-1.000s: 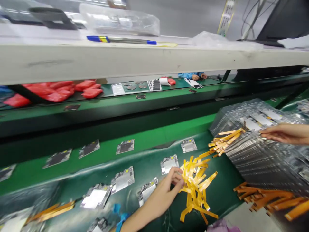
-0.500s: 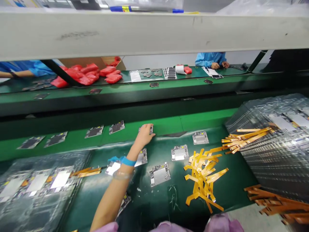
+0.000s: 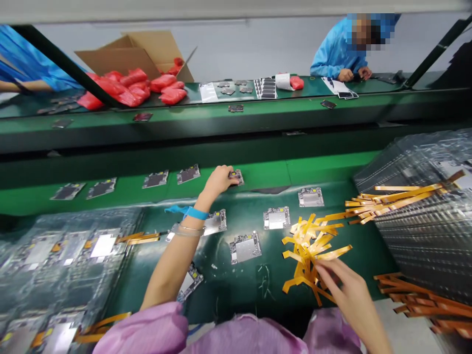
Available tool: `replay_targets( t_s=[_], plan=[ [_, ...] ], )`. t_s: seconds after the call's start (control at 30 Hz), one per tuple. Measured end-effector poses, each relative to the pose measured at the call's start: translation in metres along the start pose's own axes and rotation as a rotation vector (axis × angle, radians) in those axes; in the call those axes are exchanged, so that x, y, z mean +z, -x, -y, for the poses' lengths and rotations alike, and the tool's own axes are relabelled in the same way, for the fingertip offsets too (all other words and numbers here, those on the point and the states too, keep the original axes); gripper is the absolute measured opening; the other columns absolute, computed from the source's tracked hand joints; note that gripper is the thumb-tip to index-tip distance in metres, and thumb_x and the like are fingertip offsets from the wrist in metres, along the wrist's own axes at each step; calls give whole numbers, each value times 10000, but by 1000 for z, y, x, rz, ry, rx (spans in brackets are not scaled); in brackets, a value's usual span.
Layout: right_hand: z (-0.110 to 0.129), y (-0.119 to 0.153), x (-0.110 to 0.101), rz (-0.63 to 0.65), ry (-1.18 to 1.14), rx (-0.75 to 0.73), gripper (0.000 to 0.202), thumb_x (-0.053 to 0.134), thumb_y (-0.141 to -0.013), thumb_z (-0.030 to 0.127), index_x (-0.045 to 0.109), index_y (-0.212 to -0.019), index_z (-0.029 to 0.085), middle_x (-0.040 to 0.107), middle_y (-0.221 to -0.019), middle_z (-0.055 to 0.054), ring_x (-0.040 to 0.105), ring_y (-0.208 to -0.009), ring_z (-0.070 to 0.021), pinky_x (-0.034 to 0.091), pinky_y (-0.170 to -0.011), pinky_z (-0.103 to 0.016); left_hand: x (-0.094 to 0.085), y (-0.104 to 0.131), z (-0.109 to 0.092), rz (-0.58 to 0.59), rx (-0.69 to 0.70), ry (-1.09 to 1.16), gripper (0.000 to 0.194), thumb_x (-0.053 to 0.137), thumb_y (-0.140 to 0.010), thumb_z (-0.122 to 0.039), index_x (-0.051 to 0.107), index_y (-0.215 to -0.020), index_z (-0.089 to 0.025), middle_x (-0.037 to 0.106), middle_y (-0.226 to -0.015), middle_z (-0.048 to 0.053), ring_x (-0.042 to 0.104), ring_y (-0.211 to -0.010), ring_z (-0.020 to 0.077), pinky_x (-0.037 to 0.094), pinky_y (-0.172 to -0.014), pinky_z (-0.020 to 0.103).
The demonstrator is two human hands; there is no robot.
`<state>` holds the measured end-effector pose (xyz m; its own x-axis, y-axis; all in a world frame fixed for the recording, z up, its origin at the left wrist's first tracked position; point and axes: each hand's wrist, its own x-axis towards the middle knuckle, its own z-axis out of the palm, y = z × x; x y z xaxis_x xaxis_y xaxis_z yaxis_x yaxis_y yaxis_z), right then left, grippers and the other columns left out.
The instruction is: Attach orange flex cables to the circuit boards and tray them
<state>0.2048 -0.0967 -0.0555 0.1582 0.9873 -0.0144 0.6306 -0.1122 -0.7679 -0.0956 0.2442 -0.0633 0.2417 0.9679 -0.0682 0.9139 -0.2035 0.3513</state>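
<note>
At the edge of the bright green belt, my left hand point(image 3: 218, 181) has its fingers closed on a small circuit board point(image 3: 238, 177). A blue wrist strap point(image 3: 196, 213) is around that wrist. My right hand point(image 3: 344, 282) is low over a loose heap of yellow flex cables point(image 3: 303, 246), thumb and fingertips pinched on one of them. Between the hands, more circuit boards with silver shields lie flat on the dark green mat: a near one point(image 3: 246, 247), a middle one point(image 3: 276, 218) and a far one point(image 3: 310, 197). My left forearm partly covers another board point(image 3: 216, 222).
Clear plastic trays holding boards stand at left point(image 3: 121, 231), and a tall tray stack point(image 3: 416, 216) rises at right with cables hanging out. Several boards point(image 3: 155, 179) rest on the belt point(image 3: 265, 173). Across the line are red bags point(image 3: 125, 88), a cardboard box point(image 3: 121, 54) and co-workers in blue.
My right hand has come into view from below and reached the cable heap. My left hand keeps to the board on the belt, now more visible beside the fingers. The view has tilted upward.
</note>
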Motion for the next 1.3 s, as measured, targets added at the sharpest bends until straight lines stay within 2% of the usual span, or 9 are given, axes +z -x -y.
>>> replay_targets(
  t_s=[0.1,0.2,0.3,0.47,0.6,0.7,0.8,0.93,1.3],
  plan=[
    [-4,-32,32,118,128,-72,177,504,-1010,263,671,-1058,229,681,-1055,-68,669,-945,-214,529,-852,-335,-15,33,-24,-116,18,73,190,618,-913,-369,544,-890,-196,589,-819,22,542,-775,194,379,-710,277],
    [-5,-66,57,147,190,-87,110,552,-961,204,654,-1004,202,642,-1049,-98,628,-970,-272,499,-857,-405,-23,84,-52,-175,46,360,274,637,-894,-421,497,-808,-201,521,-709,-33,472,-666,146,325,-624,244],
    [-4,-84,65,207,205,-107,79,605,-889,127,616,-840,188,612,-922,-90,594,-928,-288,473,-835,-420,-17,136,-77,27,40,673,264,646,-879,-425,529,-820,-196,529,-726,-37,470,-666,136,324,-611,238],
    [-3,-89,55,280,142,-116,144,597,-847,90,552,-762,197,596,-868,-76,556,-898,-282,441,-827,-417,14,192,-101,303,-80,857,329,652,-872,-448,470,-762,-198,451,-716,-51,438,-681,130,336,-633,244],
    [1,-83,35,267,46,-69,138,506,-937,177,504,-804,212,599,-857,-54,575,-864,-242,453,-797,-370,34,209,-108,311,-158,856,330,654,-867,-453,460,-774,-202,433,-727,-51,439,-701,139,342,-652,255],
    [11,-70,21,167,-127,27,110,391,-1027,308,468,-1020,230,608,-850,-21,607,-778,-181,479,-730,-295,39,214,-113,274,-179,851,309,637,-877,-466,491,-805,-203,480,-760,-34,466,-733,156,362,-677,265],
    [24,-56,15,62,-348,130,298,553,-958,422,482,-1177,233,537,-733,38,548,-635,-142,448,-627,-237,37,218,-124,281,-158,908,239,609,-901,-433,550,-896,-201,579,-870,1,526,-832,180,399,-736,272],
    [35,-46,15,109,-332,143,191,652,-869,379,668,-894,190,277,-551,91,335,-491,-101,342,-520,-212,33,228,-143,311,-156,893,255,586,-909,-419,493,-798,-208,504,-725,-38,475,-699,144,365,-643,241],
    [32,-26,11,112,-151,-54,135,541,-920,226,662,-861,214,484,-645,22,427,-544,-124,407,-588,-235,30,238,-153,372,-128,799,310,594,-908,-423,429,-748,-215,456,-645,-57,391,-608,124,310,-578,245]
  ],
)
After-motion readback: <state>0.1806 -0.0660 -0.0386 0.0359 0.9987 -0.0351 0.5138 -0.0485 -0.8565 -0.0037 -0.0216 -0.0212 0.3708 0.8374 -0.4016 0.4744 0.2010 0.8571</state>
